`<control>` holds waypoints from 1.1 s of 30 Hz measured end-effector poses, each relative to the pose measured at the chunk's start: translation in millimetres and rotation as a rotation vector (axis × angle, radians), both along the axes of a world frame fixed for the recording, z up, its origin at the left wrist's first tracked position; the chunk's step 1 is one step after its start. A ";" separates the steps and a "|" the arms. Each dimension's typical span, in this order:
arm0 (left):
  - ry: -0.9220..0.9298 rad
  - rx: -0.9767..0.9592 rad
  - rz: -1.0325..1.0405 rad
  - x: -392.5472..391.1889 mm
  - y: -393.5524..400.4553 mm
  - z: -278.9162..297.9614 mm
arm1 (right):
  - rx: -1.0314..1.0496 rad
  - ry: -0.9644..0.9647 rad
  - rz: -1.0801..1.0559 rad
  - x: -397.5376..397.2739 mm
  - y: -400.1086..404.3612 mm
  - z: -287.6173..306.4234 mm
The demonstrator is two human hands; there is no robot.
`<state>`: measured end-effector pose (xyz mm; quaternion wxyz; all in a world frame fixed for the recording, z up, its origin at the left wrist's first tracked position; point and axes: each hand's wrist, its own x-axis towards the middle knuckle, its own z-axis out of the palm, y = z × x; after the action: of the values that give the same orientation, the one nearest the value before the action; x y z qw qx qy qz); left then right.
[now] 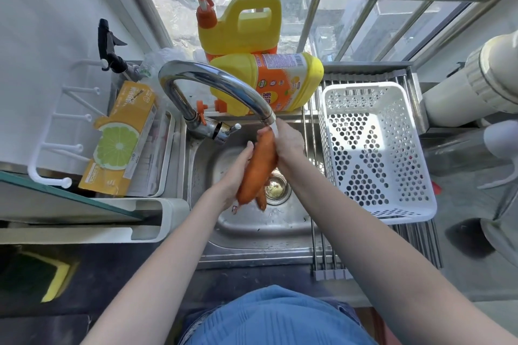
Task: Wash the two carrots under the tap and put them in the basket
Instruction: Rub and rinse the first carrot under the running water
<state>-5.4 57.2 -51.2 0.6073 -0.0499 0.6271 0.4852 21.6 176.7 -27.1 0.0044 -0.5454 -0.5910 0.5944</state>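
Both hands meet over the steel sink, directly under the spout of the curved chrome tap, where a stream of water falls. The left hand cradles a large carrot from the side away from the basket, its grip curled round the thick lower part. The right hand closes over the carrot's upper end just below the spout; its grip seems wrapped round the tip, though the fingers are mostly hidden behind the carrot. A second carrot lies lower, partly hidden behind the first, close to the sink's drain; whether it rests in the basin or is also held is unclear. The white perforated basket sits on a roll-up rack just to the right of the sink, with no carrot in it. Behind the tap lie two yellow detergent bottles, one upright and one on its side
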 end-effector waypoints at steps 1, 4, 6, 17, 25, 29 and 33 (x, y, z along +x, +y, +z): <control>-0.106 0.062 -0.002 -0.9 -2.9 1.2 | -0.065 0.022 -0.064 0.6 2.0 -2.7; -0.239 0.150 -0.038 3.6 -8.3 6.7 | -0.227 0.116 -0.273 3.8 7.0 -7.4; -0.215 0.138 -0.025 10.9 -4.0 8.8 | -0.220 0.166 -0.222 3.1 7.9 -9.4; -0.979 0.586 0.089 -5.6 -9.4 3.3 | -0.691 0.432 0.006 -8.2 7.4 14.4; -0.118 0.141 0.136 14.6 14.2 18.8 | -0.469 0.374 -0.347 -8.4 10.4 -1.3; 0.162 0.037 0.054 15.0 12.2 15.4 | -0.350 0.255 -0.416 -7.9 9.5 -6.7; 0.719 -0.052 -0.030 25.8 5.9 9.2 | -0.093 0.098 -0.237 -10.0 9.3 -18.7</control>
<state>20.4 63.1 -42.0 0.3535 0.1179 0.8133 0.4468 11.6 186.0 -45.8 0.0780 -0.5813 -0.4935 0.6423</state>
